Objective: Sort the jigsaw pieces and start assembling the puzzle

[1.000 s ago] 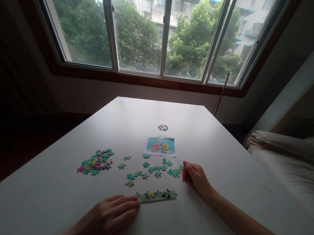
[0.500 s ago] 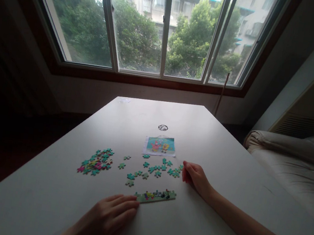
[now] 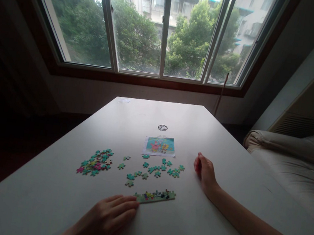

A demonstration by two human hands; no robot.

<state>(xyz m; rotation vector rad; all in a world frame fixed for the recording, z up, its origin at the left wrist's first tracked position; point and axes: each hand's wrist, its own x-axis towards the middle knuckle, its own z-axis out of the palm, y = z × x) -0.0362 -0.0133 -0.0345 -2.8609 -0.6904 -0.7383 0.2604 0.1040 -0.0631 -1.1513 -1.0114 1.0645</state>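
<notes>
My left hand point(image 3: 111, 212) lies on the table with its fingers stretched out together, the tips touching the left end of a joined strip of jigsaw pieces point(image 3: 156, 196). My right hand point(image 3: 206, 173) is closed, thumb on top, to the right of the loose pieces; whatever it holds, if anything, is hidden by the curled fingers. Between the hands and the picture card, several loose teal jigsaw pieces point(image 3: 158, 168) are spread out. A heap of mixed jigsaw pieces point(image 3: 96, 162), teal with some pink and yellow, sits to the left.
A picture card point(image 3: 161, 145) with cartoon figures lies beyond the loose pieces on the white table point(image 3: 206, 221). Farther back is a round dark mark point(image 3: 162, 127). A clear scrap point(image 3: 123, 100) lies at the far left corner. A padded seat point(image 3: 294, 160) stands to the right.
My right hand has moved right and slightly away from the teal pieces, still closed. My left hand stays at the strip's left end.
</notes>
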